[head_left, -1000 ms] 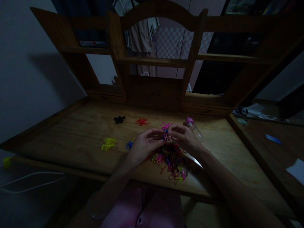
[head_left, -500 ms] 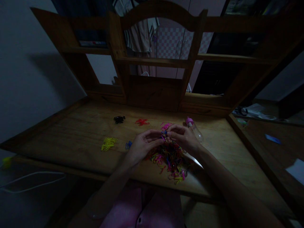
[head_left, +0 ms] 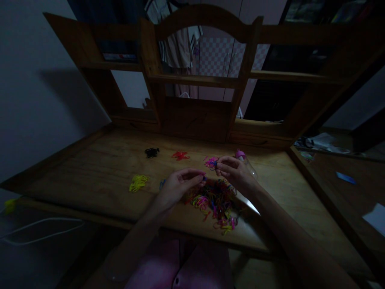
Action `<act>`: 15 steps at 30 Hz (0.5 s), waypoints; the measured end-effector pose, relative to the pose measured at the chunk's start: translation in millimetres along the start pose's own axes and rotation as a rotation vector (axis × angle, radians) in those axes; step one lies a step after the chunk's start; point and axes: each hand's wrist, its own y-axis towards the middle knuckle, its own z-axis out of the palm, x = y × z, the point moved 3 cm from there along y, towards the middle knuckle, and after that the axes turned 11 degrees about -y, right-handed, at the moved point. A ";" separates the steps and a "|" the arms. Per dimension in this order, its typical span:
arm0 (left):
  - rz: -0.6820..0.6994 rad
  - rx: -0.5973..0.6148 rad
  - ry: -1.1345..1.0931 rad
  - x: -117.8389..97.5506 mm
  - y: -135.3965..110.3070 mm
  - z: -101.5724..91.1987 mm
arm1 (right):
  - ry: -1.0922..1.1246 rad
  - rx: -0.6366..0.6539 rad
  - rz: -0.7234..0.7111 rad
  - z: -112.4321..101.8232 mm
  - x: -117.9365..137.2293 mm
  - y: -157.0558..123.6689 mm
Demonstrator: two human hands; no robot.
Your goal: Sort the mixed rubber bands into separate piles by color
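Observation:
My left hand (head_left: 179,185) is closed in a pinch, with small blue and pink rubber bands at its fingertips. Thumb and fingers of my right hand (head_left: 234,170) pinch dark blue rubber bands (head_left: 214,163), held over the pink ones. Below both hands spreads a tangled pile of mixed-colour rubber bands (head_left: 221,204). Sorted by colour, smaller heaps lie around: yellow bands (head_left: 138,183), black bands (head_left: 152,152), red bands (head_left: 180,155) and pink bands (head_left: 209,161). A few blue bands (head_left: 162,184) are partly hidden behind my left hand.
A clear bottle with a pink cap (head_left: 240,154) lies beyond my right hand, partly covered by it. The wooden desk (head_left: 102,172) has a shelf frame (head_left: 195,80) along its back. A white cable (head_left: 45,219) hangs off the left front.
My hands were together over the pile and have drawn apart. The left moved slightly left and down; the right moved a little to the right, with blue bands at its fingertips.

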 end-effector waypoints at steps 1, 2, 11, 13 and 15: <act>-0.002 0.007 -0.019 0.7 -0.3 -0.5 | 0.005 0.003 -0.006 -0.8 -0.5 0.5; -0.004 0.015 -0.042 1.4 -0.6 -0.7 | 0.007 0.012 -0.011 -1.2 -0.9 0.7; 0.066 -0.101 -0.167 0.8 -0.2 1.0 | -0.245 0.035 -0.041 6.2 1.4 -4.5; 0.135 -0.146 -0.129 0.4 0.7 2.7 | -0.268 0.011 -0.051 7.6 0.0 -4.9; 0.202 -0.187 -0.072 0.5 1.3 5.3 | -0.273 -0.008 -0.058 9.0 -1.5 -5.3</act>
